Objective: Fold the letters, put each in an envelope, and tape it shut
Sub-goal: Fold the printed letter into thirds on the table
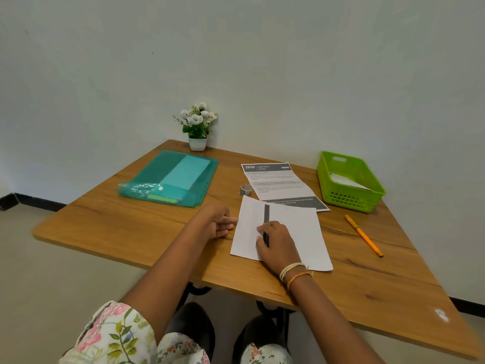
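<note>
On the wooden counter (131,232) before you lies a partly folded letter (296,232). Your right hand (275,240) presses flat on its fold; your left hand (215,224), fingers loosely curled, touches its left edge. Beyond sit a tape roll (245,189), a printed letter (280,185), a teal folder (170,177) and a green basket (349,179).

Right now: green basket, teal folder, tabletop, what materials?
Green basket: looks like moulded plastic, glossy, perforated walls. Teal folder: apparently thin translucent plastic, contents show through, punched edge. Tabletop: wood-grain finish, matte; solid wood or laminate, cannot tell.
</note>
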{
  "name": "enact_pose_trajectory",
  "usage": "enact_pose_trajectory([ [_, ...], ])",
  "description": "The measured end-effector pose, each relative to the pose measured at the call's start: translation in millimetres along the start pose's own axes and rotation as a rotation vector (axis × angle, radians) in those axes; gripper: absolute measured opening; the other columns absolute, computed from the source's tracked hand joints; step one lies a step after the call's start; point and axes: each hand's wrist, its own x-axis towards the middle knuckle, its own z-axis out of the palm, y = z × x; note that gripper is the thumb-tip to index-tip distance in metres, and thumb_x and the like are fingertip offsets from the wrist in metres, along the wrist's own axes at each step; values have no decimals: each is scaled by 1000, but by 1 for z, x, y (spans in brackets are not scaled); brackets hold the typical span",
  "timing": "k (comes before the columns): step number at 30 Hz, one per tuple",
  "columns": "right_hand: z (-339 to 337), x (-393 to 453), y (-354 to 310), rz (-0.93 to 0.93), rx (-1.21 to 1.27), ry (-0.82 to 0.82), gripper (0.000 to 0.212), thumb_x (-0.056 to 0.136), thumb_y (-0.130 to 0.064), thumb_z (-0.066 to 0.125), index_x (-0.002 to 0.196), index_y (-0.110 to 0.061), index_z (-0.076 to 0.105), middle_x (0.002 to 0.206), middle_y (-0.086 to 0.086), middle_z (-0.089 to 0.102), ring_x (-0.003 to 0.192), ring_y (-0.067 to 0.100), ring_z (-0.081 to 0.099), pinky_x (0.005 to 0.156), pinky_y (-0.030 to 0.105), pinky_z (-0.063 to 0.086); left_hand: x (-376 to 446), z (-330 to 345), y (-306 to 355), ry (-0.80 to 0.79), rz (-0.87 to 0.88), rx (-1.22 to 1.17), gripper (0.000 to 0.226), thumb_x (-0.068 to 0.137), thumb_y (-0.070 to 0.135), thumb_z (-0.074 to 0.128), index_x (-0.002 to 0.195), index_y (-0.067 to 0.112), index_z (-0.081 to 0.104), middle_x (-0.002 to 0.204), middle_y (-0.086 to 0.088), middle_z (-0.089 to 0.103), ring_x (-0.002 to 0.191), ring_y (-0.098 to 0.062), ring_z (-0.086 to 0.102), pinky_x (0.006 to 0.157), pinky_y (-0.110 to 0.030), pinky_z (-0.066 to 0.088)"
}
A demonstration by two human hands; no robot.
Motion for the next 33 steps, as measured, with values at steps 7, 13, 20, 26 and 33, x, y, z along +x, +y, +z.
enact_pose_trajectory([
  [7, -2, -1, 0, 4, 12, -6, 33, 91, -29, 56, 122, -19, 61, 125, -1, 58, 115, 13, 51, 96, 18, 38, -1, 7, -5, -26, 42, -111, 24, 95, 6, 44, 117, 6, 55, 95, -9, 68, 83, -20, 64, 77, -34, 52],
  [13, -6, -1, -5, 37, 194, -25, 30, 96, -31, 50, 121, -19, 61, 122, -1, 60, 106, 9, 53, 90, 18, 42, -3, 23, -24, -92, 282, -238, 27, 99, 12, 46, 124, 13, 55, 95, -7, 67, 73, -16, 63, 57, -28, 54],
  [20, -19, 21, -12, 335, 828, -97, 34, 92, -47, 44, 99, -22, 66, 102, 3, 70, 97, 18, 66, 88, 34, 53, 11, 44, -62, -78, 844, 159, 32, 98, 23, 49, 129, 19, 58, 120, 2, 65, 100, -6, 62, 76, -14, 51],
  [26, -28, 39, -1, 540, 520, -110, 22, 85, -4, 54, 106, -4, 61, 108, 13, 65, 96, 29, 60, 87, 39, 52, 16, 53, -76, 109, 1019, 595, 32, 96, 28, 51, 126, 21, 58, 124, 4, 59, 108, -10, 55, 87, -28, 48],
  [33, -20, 27, 0, 559, 529, 24, 44, 86, 0, 55, 129, -5, 51, 133, 14, 56, 120, 31, 53, 98, 35, 44, 18, 54, -76, 169, 1012, 588, 37, 96, 27, 51, 132, 19, 51, 128, 2, 55, 111, -10, 52, 90, -24, 45],
])
